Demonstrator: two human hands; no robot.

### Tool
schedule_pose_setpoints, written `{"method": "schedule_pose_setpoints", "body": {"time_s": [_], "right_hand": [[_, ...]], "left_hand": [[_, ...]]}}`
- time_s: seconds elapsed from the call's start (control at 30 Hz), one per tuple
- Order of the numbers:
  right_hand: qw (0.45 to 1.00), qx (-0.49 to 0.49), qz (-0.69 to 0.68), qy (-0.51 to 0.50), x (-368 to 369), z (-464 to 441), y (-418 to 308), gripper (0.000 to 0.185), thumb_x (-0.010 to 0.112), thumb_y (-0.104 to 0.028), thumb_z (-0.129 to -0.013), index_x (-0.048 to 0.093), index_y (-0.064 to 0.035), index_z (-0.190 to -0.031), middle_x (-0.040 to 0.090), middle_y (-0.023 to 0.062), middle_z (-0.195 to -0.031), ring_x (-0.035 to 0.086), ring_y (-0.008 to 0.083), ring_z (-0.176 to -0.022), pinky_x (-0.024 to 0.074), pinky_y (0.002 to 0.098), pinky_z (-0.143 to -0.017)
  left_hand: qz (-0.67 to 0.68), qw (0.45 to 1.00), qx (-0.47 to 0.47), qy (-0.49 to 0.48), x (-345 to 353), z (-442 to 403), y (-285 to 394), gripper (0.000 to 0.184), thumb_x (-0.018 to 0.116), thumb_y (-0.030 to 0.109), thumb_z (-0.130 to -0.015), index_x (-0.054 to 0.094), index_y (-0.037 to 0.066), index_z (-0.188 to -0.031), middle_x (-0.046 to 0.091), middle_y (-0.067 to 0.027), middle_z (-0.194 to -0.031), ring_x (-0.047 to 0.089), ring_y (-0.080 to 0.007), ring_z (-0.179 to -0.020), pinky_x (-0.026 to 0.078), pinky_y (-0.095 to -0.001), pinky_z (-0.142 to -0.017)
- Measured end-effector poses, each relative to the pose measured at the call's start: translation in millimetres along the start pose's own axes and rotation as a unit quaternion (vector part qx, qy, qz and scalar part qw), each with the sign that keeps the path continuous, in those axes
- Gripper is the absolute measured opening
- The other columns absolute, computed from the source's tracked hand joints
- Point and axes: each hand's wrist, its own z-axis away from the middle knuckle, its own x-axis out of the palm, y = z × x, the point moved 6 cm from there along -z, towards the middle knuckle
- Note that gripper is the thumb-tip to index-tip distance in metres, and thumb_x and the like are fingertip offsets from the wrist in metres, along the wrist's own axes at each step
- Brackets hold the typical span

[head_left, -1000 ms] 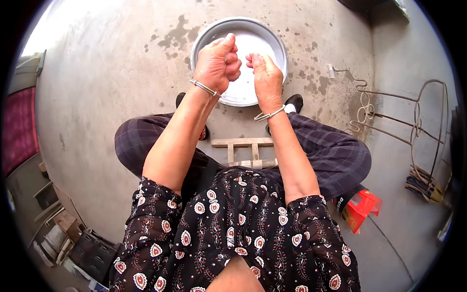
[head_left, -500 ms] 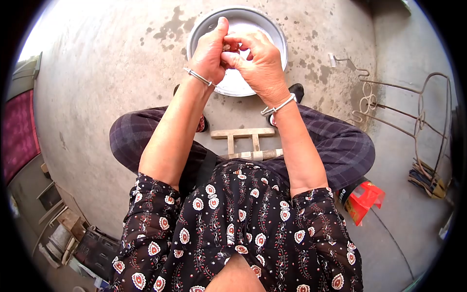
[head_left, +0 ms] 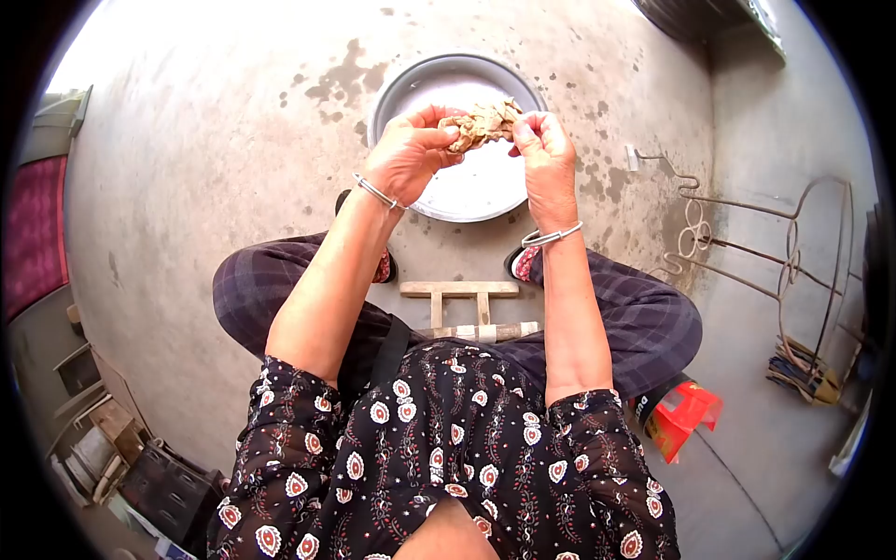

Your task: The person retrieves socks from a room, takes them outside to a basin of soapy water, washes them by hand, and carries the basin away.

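A crumpled tan-brown cloth-like piece (head_left: 481, 126) is stretched between my two hands above a round grey metal basin (head_left: 469, 214). My left hand (head_left: 411, 154) pinches its left end between thumb and fingers. At its right end, my right hand (head_left: 546, 154) grips it with thumb and fingertips. The basin stands on the floor with a whitish inside, partly hidden by the hands. What exactly the tan piece is cannot be made out.
A wooden stool frame (head_left: 459, 289) lies between my legs. On the right are a bent metal rack (head_left: 793, 252) and a red bag (head_left: 686, 415). Wet spots mark the concrete floor (head_left: 187, 187). A dark crate (head_left: 168, 490) stands at the lower left.
The hands, earlier closed together over the basin, have moved apart. The tan piece, mostly hidden in the fingers before, now shows spread between them.
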Motion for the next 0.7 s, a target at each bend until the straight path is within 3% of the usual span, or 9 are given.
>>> {"method": "schedule_pose_setpoints", "body": {"time_s": [0.1,0.23,0.3,0.37,0.47,0.5,0.57,0.67,0.7], "right_hand": [[0.988,0.082,-0.128,-0.010,12.5,5.0,0.0,0.015,0.055,-0.016,-0.086,0.051,-0.0022,-0.089,0.055,0.0018,-0.079,0.054,0.0072,-0.073,0.0476,0.0210,-0.055],[0.988,0.092,-0.110,-0.050,19.2,1.8,8.8,0.015,0.056,-0.009,-0.084,0.051,0.0001,-0.095,0.058,0.0055,-0.083,0.057,0.0090,-0.071,0.0488,0.0212,-0.053],[0.985,0.083,-0.152,-0.026,14.5,-4.1,12.3,0.014,0.054,-0.002,-0.081,0.051,0.0012,-0.094,0.058,0.0054,-0.083,0.056,0.0088,-0.069,0.0479,0.0215,-0.055],[0.992,0.060,-0.115,0.006,5.9,-10.1,22.7,0.013,0.052,0.000,-0.081,0.053,0.0015,-0.094,0.059,0.0055,-0.084,0.056,0.0093,-0.069,0.0474,0.0220,-0.056],[0.993,0.104,-0.048,0.037,-5.0,-19.3,78.3,0.015,0.050,0.004,-0.080,0.055,0.0007,-0.094,0.059,0.0042,-0.085,0.054,0.0062,-0.065,0.0451,0.0201,-0.052],[0.982,0.189,0.005,0.000,-5.7,-18.4,103.4,0.026,0.052,0.003,-0.076,0.057,-0.0003,-0.101,0.061,0.0092,-0.093,0.059,0.0147,-0.075,0.0487,0.0263,-0.064],[0.932,0.075,0.352,-0.047,-13.6,-21.8,157.1,0.037,0.058,-0.003,-0.070,0.056,-0.0012,-0.107,0.060,0.0162,-0.101,0.058,0.0279,-0.088,0.0466,0.0347,-0.080],[0.911,0.137,0.378,-0.088,-23.0,-25.5,204.7,0.049,0.061,-0.010,-0.066,0.053,-0.0019,-0.113,0.052,0.0227,-0.114,0.049,0.0379,-0.105,0.0377,0.0394,-0.093],[0.901,0.120,0.407,-0.088,-22.3,-28.7,211.3,0.052,0.062,-0.011,-0.065,0.051,-0.0026,-0.116,0.048,0.0230,-0.119,0.047,0.0374,-0.108,0.0363,0.0383,-0.095]], "left_hand": [[-0.023,1.000,-0.003,-0.011,6.5,3.6,1.1,0.023,0.060,0.001,-0.077,0.055,0.002,-0.099,0.059,-0.0084,-0.095,0.057,-0.0156,-0.083,0.047,-0.0278,-0.071],[-0.039,0.999,-0.002,-0.023,8.3,3.6,-1.2,0.023,0.061,0.003,-0.077,0.055,0.002,-0.099,0.060,-0.0061,-0.092,0.057,-0.0140,-0.081,0.047,-0.0263,-0.068],[-0.053,0.997,-0.002,0.053,-6.9,3.0,-1.0,0.024,0.059,0.002,-0.078,0.054,0.001,-0.101,0.059,-0.0062,-0.089,0.056,-0.0138,-0.078,0.048,-0.0255,-0.068],[-0.072,0.987,-0.002,0.143,-26.3,1.0,-5.4,0.024,0.057,0.000,-0.078,0.053,0.000,-0.102,0.057,-0.0069,-0.089,0.055,-0.0143,-0.077,0.048,-0.0254,-0.068],[-0.074,0.970,-0.020,0.231,-42.6,6.7,-13.3,0.025,0.055,0.002,-0.080,0.051,-0.003,-0.104,0.054,-0.0100,-0.094,0.054,-0.0175,-0.081,0.049,-0.0281,-0.071],[-0.070,0.963,-0.034,0.258,-48.0,8.7,-15.6,0.025,0.054,0.003,-0.080,0.050,-0.003,-0.104,0.054,-0.0105,-0.095,0.054,-0.0181,-0.083,0.049,-0.0286,-0.072],[-0.078,0.966,-0.033,0.243,-47.9,10.0,-16.2,0.025,0.054,0.005,-0.080,0.051,-0.004,-0.103,0.054,-0.0116,-0.098,0.054,-0.0184,-0.085,0.048,-0.0298,-0.075],[-0.066,0.972,-0.032,0.222,-40.0,13.6,-11.3,0.023,0.054,0.006,-0.081,0.052,-0.004,-0.102,0.055,-0.0120,-0.100,0.055,-0.0175,-0.085,0.047,-0.0297,-0.076],[-0.061,0.973,-0.038,0.218,-37.8,14.8,-10.2,0.023,0.054,0.006,-0.081,0.052,-0.004,-0.101,0.055,-0.0121,-0.100,0.055,-0.0172,-0.085,0.046,-0.0295,-0.076]]}}
